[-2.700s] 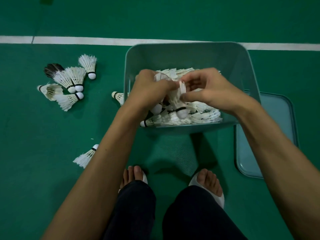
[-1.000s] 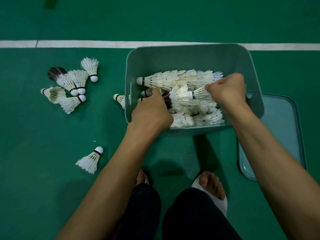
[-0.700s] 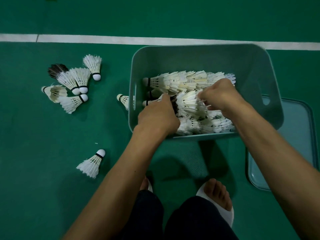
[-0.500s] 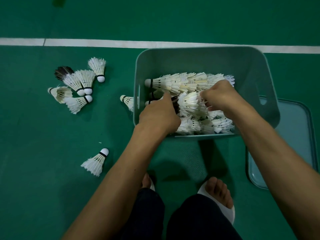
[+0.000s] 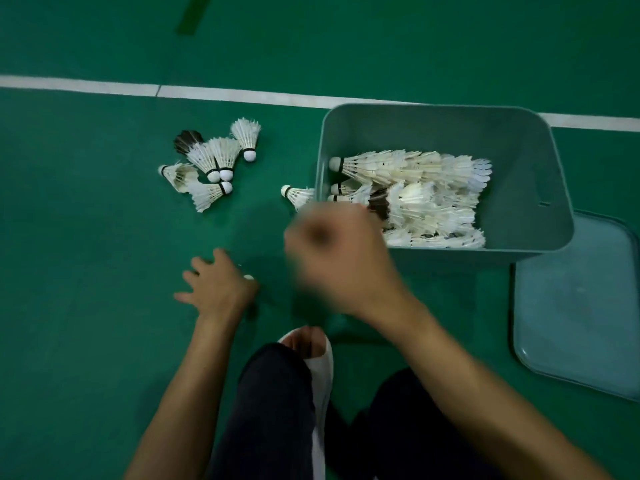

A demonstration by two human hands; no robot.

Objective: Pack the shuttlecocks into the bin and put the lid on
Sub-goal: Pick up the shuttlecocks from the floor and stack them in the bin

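Note:
The grey-green bin [image 5: 519, 188] stands on the green floor with several white shuttlecocks [image 5: 415, 174] lying in rows inside. Its lid [image 5: 575, 299] lies flat on the floor to the bin's right. A cluster of loose shuttlecocks [image 5: 211, 161] lies to the left, and one more shuttlecock [image 5: 298, 195] rests against the bin's left wall. My left hand [image 5: 214, 289] is palm down with fingers spread over a lone shuttlecock, whose white cork [image 5: 248, 277] peeks out. My right hand [image 5: 332, 258] is blurred and curled like a fist in front of the bin's near left corner, with nothing visible in it.
A white court line [image 5: 242, 95] runs across the floor behind the bin. My knees in dark trousers and a foot in a white sandal [image 5: 311, 344] are just below the hands.
Both hands have left the bin. The left hand dropped to the lone shuttlecock on the floor; the right hand pulled back towards me. The view shifted left.

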